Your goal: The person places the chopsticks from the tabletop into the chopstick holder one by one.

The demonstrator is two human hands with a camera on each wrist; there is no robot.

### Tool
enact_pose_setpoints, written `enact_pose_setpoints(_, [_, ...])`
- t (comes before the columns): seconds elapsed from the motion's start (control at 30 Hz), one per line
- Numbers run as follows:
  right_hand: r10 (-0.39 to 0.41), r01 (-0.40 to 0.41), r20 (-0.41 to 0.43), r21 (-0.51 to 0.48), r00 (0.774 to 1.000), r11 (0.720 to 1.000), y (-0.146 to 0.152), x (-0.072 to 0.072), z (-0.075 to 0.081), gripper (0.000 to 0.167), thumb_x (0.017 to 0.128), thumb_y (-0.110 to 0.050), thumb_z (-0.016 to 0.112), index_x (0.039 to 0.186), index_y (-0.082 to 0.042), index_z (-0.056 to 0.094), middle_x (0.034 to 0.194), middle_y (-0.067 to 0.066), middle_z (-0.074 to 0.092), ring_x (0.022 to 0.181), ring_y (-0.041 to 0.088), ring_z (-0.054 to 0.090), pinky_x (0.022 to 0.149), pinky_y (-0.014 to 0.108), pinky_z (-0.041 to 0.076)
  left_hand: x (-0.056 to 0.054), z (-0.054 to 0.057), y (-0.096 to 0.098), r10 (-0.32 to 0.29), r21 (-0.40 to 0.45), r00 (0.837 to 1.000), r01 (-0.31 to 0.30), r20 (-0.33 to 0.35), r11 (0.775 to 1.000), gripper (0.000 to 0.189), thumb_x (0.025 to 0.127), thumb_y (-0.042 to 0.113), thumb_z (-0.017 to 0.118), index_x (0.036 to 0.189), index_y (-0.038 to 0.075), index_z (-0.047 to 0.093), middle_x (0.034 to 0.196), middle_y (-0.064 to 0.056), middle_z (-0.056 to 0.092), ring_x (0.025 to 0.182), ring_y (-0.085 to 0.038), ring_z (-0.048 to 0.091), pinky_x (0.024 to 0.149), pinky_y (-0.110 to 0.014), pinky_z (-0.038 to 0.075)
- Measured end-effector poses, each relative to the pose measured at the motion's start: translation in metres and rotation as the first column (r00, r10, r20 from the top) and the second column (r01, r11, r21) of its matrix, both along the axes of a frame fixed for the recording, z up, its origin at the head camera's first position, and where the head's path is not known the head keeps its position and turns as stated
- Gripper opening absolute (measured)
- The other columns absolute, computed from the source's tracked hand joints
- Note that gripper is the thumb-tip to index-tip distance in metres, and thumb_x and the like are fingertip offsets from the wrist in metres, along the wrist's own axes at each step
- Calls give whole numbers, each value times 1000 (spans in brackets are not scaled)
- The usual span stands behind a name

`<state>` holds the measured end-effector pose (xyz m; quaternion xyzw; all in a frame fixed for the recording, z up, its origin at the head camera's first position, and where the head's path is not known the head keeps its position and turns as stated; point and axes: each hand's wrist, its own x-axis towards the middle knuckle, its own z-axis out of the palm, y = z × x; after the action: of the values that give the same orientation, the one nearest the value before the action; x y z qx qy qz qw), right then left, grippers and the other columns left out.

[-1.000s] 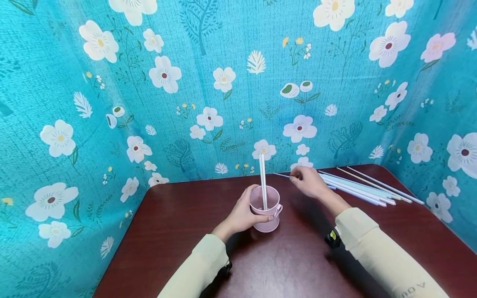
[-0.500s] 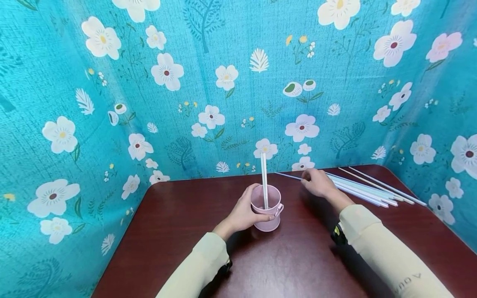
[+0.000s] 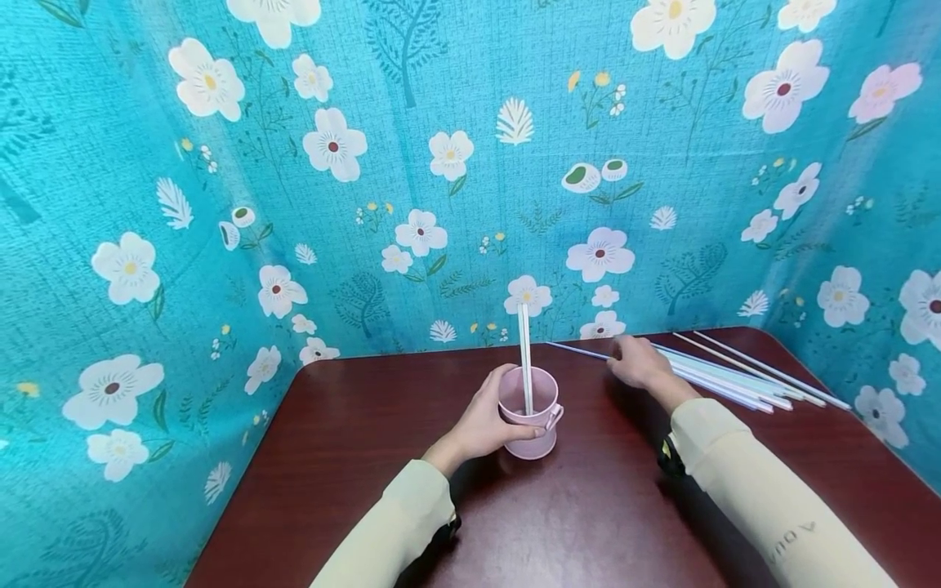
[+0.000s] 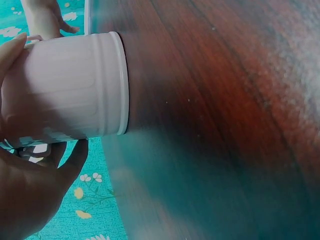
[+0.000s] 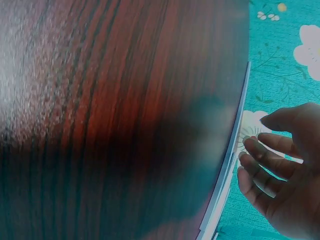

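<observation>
Dark-red table, pink pail upright on it, left hand curled round pail, right hand with fingers parted near a blue stick (two white sticks stand inside pail): seemingly a pick-up step, calling for a pinch.

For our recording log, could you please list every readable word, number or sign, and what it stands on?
"AQUA", probably: right sleeve; some letters unclear.
Yellow mark on black right-wrist device: too small to read.
None legible on the pink bucket or loose sticks.
</observation>
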<state>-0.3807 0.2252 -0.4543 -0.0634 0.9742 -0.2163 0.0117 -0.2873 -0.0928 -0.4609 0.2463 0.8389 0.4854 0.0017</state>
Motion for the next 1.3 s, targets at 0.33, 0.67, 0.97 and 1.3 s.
enact_pose_setpoints(0.33, [-32, 31, 32, 34, 999, 999, 3, -5, -8, 36, 97, -19, 61, 123, 6, 58, 114, 29, 63, 102, 40, 59, 86, 58, 51, 3, 1, 1, -5, 5, 1000, 5, 5, 1000, 100, 72, 31, 94, 151, 16, 36, 143, -5, 49, 127, -23, 52, 105, -46, 48])
enact_pose_setpoints(0.67, [-60, 52, 93, 92, 994, 994, -2, -9, -17, 57, 99, -21, 56, 147, 8, 44, 144, 37, 46, 131, 52, 45, 103, 68, 41, 1, 1, 0, -3, 7, 1000, 3, 8, 1000, 100, 71, 32, 95, 151, 17, 37, 144, -6, 49, 128, -24, 52, 105, -48, 48])
enact_pose_setpoints(0.97, [-59, 49, 97, 101, 994, 994, -4, -9, -20, 56, 99, -23, 57, 146, 5, 46, 144, 35, 47, 131, 52, 44, 100, 70, 42, 1, 1, 0, 3, 1, 1000, -3, -9, 1000, 99, 71, 30, 95, 151, 17, 37, 143, -6, 49, 129, -26, 52, 106, -48, 47])
enact_pose_setpoints(1.3, [-46, 42, 39, 87, 998, 995, -5, 1, -21, 49, 97, -21, 60, 139, 3, 54, 135, 33, 55, 123, 50, 52, 95, 67, 45, -1, 0, -1, 4, -9, 1000, -4, -9, 1000, 101, 71, 31, 95, 151, 18, 36, 143, -5, 49, 128, -24, 52, 105, -46, 47])
